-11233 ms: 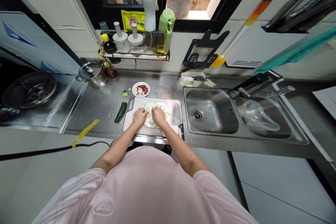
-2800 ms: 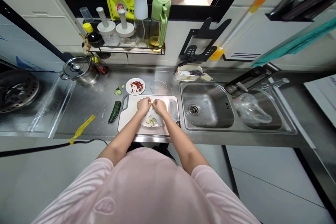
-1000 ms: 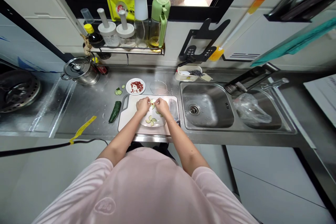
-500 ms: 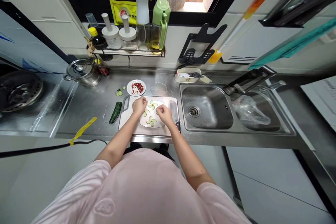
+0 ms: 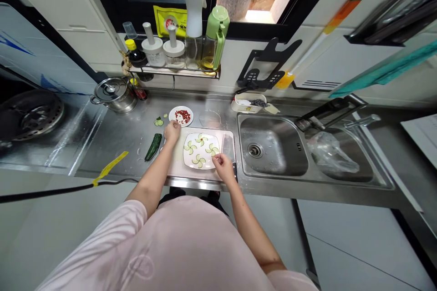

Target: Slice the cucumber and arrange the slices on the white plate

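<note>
A white square plate point(image 5: 190, 160) lies on the cutting board point(image 5: 175, 167), with thin cucumber slices point(image 5: 199, 160) set in several pinwheels near its sides. A red speck shows at the middle of the top pinwheel. My left hand point(image 5: 172, 132) reaches to the near rim of a small round plate point(image 5: 171, 115) holding chopped red pieces point(image 5: 182, 117). Its fingers are drawn together, and what they hold, if anything, is hidden. Beside the square plate's lower right edge, my right hand point(image 5: 224, 168) is pinched, thumb against fingertips; nothing between them can be made out.
A knife point(image 5: 228, 146) lies on the board's right side. Left of the board are a cucumber piece point(image 5: 153, 147) and a few cucumber slices point(image 5: 159, 122). A steel sink point(image 5: 273, 145) is on the right, a lidded pot point(image 5: 115, 95) at back left, a seasoning rack point(image 5: 177, 71) above.
My left hand has moved from the square plate up and left to the small plate of red pieces. My right hand has shifted down and right, off the plate's middle. The view has shifted slightly.
</note>
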A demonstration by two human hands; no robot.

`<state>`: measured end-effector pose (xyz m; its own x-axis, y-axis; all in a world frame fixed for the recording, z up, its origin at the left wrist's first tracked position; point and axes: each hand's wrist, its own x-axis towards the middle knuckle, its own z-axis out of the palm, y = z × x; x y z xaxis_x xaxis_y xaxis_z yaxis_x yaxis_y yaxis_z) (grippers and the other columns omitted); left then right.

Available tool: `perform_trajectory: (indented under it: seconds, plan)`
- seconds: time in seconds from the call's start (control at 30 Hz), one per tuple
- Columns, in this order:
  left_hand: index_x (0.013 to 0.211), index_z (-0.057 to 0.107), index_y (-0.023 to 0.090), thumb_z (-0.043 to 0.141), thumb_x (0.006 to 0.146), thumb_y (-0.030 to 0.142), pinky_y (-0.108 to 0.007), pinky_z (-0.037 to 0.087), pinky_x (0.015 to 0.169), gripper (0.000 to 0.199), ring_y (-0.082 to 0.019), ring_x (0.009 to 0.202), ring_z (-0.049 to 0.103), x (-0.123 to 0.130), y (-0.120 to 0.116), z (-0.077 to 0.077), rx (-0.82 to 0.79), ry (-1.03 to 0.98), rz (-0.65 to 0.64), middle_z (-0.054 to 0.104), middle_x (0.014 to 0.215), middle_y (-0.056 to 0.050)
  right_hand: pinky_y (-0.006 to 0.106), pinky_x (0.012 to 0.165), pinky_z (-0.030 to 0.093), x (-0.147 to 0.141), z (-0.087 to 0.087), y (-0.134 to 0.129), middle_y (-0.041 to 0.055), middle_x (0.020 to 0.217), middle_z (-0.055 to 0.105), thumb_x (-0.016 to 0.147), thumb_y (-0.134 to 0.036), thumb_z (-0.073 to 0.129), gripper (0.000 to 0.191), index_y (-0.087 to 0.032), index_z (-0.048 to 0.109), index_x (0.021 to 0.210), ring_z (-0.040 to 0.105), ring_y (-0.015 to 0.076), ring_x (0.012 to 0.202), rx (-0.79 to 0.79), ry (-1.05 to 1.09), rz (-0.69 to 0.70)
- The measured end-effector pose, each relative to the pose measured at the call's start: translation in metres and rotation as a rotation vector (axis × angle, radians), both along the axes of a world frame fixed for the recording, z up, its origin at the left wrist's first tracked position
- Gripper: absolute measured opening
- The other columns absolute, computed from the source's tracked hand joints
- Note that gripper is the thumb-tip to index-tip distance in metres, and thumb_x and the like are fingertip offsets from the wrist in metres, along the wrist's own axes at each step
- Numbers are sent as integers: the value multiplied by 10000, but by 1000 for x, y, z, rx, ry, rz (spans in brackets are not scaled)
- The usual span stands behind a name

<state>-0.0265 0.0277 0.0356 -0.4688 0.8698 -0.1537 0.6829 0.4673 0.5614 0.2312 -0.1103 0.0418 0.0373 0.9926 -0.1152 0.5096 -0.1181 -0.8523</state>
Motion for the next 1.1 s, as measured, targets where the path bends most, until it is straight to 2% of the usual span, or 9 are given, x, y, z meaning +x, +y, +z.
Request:
perform_trajectory:
  seconds: [0.13, 0.23, 0.37, 0.57, 0.83, 1.1]
  plan:
    - [1086, 612, 271, 517, 837, 322, -298, 409, 775, 271, -215, 952, 599, -11, 17, 2, 4, 17, 44, 675, 1006, -59, 248, 570, 348, 3, -2, -5, -27, 580, 505, 809, -426, 508, 240, -210, 608, 794, 476, 148, 574, -1, -5, -4]
    - [1136, 618, 267, 483, 855, 289, -316, 407, 812, 313, -231, 1011, 579, -18, 32, 3, 14, 124, 46, 640, 1103, -94, 248, 567, 351, 6, 0, -5, -34, 573, 490, 812, -418, 512, 228, -211, 608, 795, 469, 145, 564, 0, 7, -5]
    - [1111, 654, 284, 470, 850, 260, -343, 415, 799, 321, -254, 990, 589, -28, 52, -1, 22, 247, -3, 620, 1110, -109, 245, 564, 346, 9, 2, -4, -40, 570, 474, 822, -426, 513, 234, -212, 606, 805, 461, 141, 560, 2, 11, -3]
    - [1010, 702, 281, 497, 818, 210, -356, 426, 785, 290, -260, 952, 607, -36, 74, -10, -15, 285, -100, 634, 1056, -117, 244, 560, 349, 11, 2, -3, -39, 571, 476, 819, -430, 519, 241, -206, 607, 807, 456, 137, 551, 9, 28, -26]
    - [985, 708, 240, 542, 809, 246, -348, 439, 814, 242, -256, 972, 601, -36, 89, -11, -84, 316, -155, 630, 1076, -136, 252, 571, 375, 15, 5, -1, -15, 615, 533, 823, -438, 507, 251, -208, 608, 820, 478, 147, 571, 13, 43, -39]
    - [927, 698, 233, 561, 790, 237, -356, 431, 811, 194, -250, 966, 605, -36, 92, -15, -81, 283, -126, 635, 1071, -127, 256, 580, 382, 17, 0, -4, -13, 614, 540, 817, -443, 506, 258, -208, 612, 823, 493, 152, 580, -9, 35, -54]
